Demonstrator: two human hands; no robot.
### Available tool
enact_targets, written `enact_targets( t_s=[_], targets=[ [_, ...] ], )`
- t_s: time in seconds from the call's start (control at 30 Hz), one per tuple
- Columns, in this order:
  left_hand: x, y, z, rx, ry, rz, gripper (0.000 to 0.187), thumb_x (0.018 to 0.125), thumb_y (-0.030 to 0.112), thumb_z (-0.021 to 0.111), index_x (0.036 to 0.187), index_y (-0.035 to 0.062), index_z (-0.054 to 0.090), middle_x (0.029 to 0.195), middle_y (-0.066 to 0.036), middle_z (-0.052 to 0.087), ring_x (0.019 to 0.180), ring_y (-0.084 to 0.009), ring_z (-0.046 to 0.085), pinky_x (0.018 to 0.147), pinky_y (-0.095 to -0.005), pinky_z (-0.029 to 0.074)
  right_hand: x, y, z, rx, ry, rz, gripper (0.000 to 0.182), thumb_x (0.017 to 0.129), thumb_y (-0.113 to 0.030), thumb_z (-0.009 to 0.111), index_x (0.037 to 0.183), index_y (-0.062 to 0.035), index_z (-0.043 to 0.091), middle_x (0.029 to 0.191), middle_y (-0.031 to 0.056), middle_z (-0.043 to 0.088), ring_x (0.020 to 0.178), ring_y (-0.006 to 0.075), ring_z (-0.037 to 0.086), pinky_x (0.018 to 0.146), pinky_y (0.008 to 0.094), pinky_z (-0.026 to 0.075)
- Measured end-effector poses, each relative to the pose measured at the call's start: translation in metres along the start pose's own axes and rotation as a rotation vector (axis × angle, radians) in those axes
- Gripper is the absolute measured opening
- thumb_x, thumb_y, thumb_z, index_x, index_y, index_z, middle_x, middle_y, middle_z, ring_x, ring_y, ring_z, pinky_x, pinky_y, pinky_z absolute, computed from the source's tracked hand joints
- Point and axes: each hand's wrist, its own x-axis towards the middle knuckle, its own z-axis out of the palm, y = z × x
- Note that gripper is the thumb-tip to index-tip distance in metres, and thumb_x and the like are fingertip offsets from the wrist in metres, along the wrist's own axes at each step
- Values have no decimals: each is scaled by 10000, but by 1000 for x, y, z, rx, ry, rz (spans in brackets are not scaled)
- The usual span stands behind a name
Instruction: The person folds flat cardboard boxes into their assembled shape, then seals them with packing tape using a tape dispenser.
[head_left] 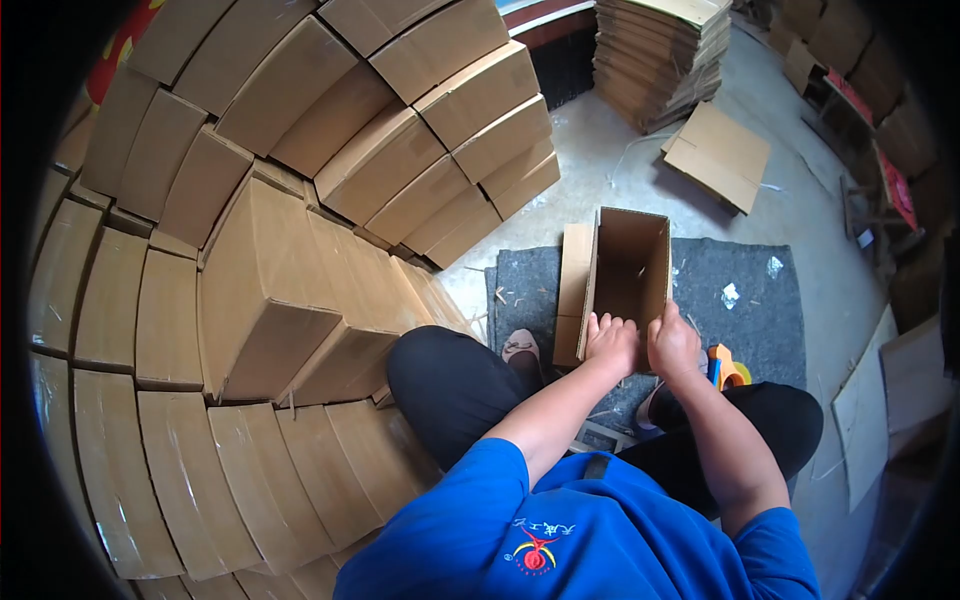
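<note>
An open cardboard box [652, 265] stands on the dark mat [750, 265] between my knees, and I look down into it. My left hand [612, 342] is closed over its near edge, fingers curled over the cardboard. At the near right corner, my right hand [674, 342] grips the box wall with the thumb side up. One long flap [573, 270] sticks out along the box's left side. Just right of my right hand lies an orange tape dispenser [728, 368], partly hidden by my leg.
Stacked cardboard boxes [270, 290] wall in the left side, close to my left knee. A tall pile of flattened cartons [655, 60] stands at the back, with loose flat cardboard [718, 155] on the floor before it. More cardboard sheets [868, 410] lean at the right.
</note>
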Motion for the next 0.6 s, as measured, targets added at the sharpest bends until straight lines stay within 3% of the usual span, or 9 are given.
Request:
enact_targets(
  t_s=[0.03, 0.1, 0.17, 0.27, 0.33, 0.37, 0.47, 0.53, 0.6],
  targets=[
    [9, 5, -5, 30, -88, -45, 325, 968, 269, 486, 1193, 86, 633, 1384, -159, 519, 1368, -310, 397, 1186, -489, 181, -1, -2, -1, 5, -4, 4, 407, 903, -218, 493, 1260, -27, 525, 819, 280, 676, 767, 461, 668, 744, 547, 521],
    [35, 10, -15, -36, 100, -69, 350, 946, 267, 528, 1229, 73, 593, 1442, -161, 461, 1369, -321, 398, 1165, -511, 227, 0, -7, -3, -5, -38, 42, 412, 899, -211, 490, 1265, -24, 520, 825, 271, 679, 773, 458, 668, 740, 549, 518],
    [59, 20, -46, -162, 502, 71, 489, 860, 120, 620, 1336, 81, 520, 1485, -165, 393, 1358, -328, 383, 1121, -461, 299, -1, -5, -2, -2, -36, 37, 405, 897, -209, 491, 1257, -26, 521, 828, 269, 679, 775, 456, 667, 739, 550, 517],
    [94, 33, -90, -41, 695, 274, 598, 842, 86, 565, 1426, 87, 432, 1527, -163, 331, 1422, -341, 288, 1178, -473, 210, 2, -6, -4, 12, -35, 13, 358, 894, -205, 487, 1206, -34, 525, 833, 262, 679, 770, 451, 663, 733, 555, 512],
    [108, 34, -97, 43, 555, 281, 672, 833, 74, 556, 1478, 95, 370, 1564, -143, 289, 1478, -323, 204, 1213, -485, 126, 3, -7, -3, 5, -67, 32, 321, 894, -203, 487, 1167, -38, 525, 829, 253, 678, 764, 444, 662, 724, 553, 512],
    [108, 34, -94, 1, 350, 197, 677, 830, 68, 566, 1478, 103, 373, 1563, -137, 298, 1488, -321, 183, 1213, -498, 118, 3, -5, 0, 19, -43, 15, 316, 893, -202, 492, 1161, -39, 526, 825, 244, 680, 757, 439, 661, 716, 546, 513],
    [103, 25, -70, 41, 494, 214, 627, 825, 80, 591, 1430, 101, 426, 1488, -127, 387, 1461, -310, 237, 1201, -510, 148, 2, -8, -5, 9, -77, 30, 313, 891, -201, 500, 1159, -41, 528, 819, 247, 677, 746, 438, 661, 707, 539, 517],
    [88, 25, -58, -14, 324, 125, 499, 846, 106, 578, 1337, 103, 487, 1466, -114, 390, 1447, -289, 256, 1195, -502, 171, 2, -6, -3, 14, -23, 18, 357, 891, -203, 508, 1206, -38, 528, 787, 256, 670, 722, 437, 663, 697, 547, 518],
    [82, 13, -20, 96, 255, 82, 582, 939, 190, 482, 1502, 136, 344, 1600, -74, 235, 1500, -278, 156, 1213, -519, 101, 3, -6, -4, 18, -95, 40, 363, 909, -195, 489, 1218, -10, 537, 835, 269, 670, 754, 457, 657, 724, 566, 508]
  ],
)
